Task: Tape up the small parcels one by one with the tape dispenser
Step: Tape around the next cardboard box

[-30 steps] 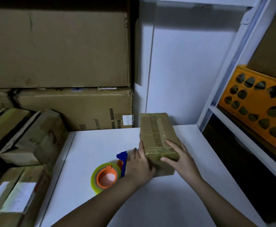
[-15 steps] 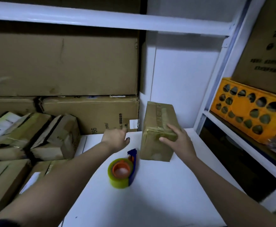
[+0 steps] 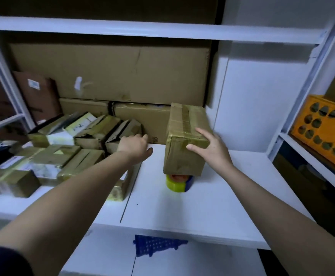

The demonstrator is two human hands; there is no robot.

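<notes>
The right hand [image 3: 212,148] holds a taped cardboard parcel [image 3: 184,136] lifted above the white shelf [image 3: 212,206], thumb against its near face and fingers spread over the top right edge. The parcel's top carries bands of glossy clear tape running front to back. Directly beneath its near lower edge, partly hidden by it, the tape dispenser [image 3: 179,182] sits on the shelf: a yellowish roll of tape with an orange core and a blue frame on its right side. The left hand [image 3: 134,145] is stretched out to the far left of the parcel, fingers loosely extended toward a heap of small parcels [image 3: 63,148] piled at the left end of the shelf; it holds nothing, and whether its fingertips touch the nearest box cannot be told. Behind the heap, large cardboard cartons [image 3: 112,76] are stacked against the back. An orange perforated crate [image 3: 323,132] rests on a neighbouring shelf at the right. Below the near edge of the shelf a blue mesh piece [image 3: 156,245] shows.
</notes>
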